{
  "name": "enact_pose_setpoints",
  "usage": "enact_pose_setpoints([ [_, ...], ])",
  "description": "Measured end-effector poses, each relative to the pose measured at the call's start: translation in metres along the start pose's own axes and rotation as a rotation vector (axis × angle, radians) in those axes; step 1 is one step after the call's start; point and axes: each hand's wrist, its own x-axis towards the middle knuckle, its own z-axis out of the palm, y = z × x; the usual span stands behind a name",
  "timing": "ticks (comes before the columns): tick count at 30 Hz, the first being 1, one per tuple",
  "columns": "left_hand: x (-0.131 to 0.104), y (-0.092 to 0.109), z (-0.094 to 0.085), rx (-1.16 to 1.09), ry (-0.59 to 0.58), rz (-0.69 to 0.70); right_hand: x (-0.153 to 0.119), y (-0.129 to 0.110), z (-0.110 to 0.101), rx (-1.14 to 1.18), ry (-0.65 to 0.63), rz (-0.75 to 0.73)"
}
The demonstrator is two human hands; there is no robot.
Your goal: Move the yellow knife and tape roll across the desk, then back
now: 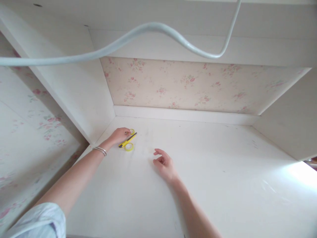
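On the left part of the white surface lies a yellow and black utility knife (127,140), slanted up to the right. A yellow tape ring (129,147) lies flat just below it. Another yellow ring (132,131) sits just above the knife, at the fingertips of my left hand (121,135). Those fingers are bent together at its left edge, and the ring is partly hidden by them. My right hand (164,164) is over the middle of the surface, fingers curled and apart, with nothing in it.
The white surface (210,175) is bounded by a left side panel (81,86), a right panel (289,115) and a low back strip (185,114) under floral wallpaper (173,84). A white cable (153,27) hangs across the upper view, below a shelf.
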Motion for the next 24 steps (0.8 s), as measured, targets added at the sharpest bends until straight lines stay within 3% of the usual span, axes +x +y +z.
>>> enact_pose_setpoints([
  [5, -0.006, -0.002, -0.012, -0.098, -0.121, 0.026, 0.001, 0.002, 0.0, 0.029, -0.005, 0.007],
  [10, -0.016, 0.006, -0.022, -0.13, -0.27, 0.172, 0.002, 0.005, 0.002, 0.041, -0.001, 0.01],
  [15, -0.021, 0.008, -0.009, -0.031, -0.307, 0.327, 0.002, 0.005, 0.003, 0.017, 0.01, -0.008],
  [24, -0.019, 0.002, 0.013, 0.011, -0.266, 0.29, 0.002, 0.006, 0.004, -0.051, -0.005, -0.037],
])
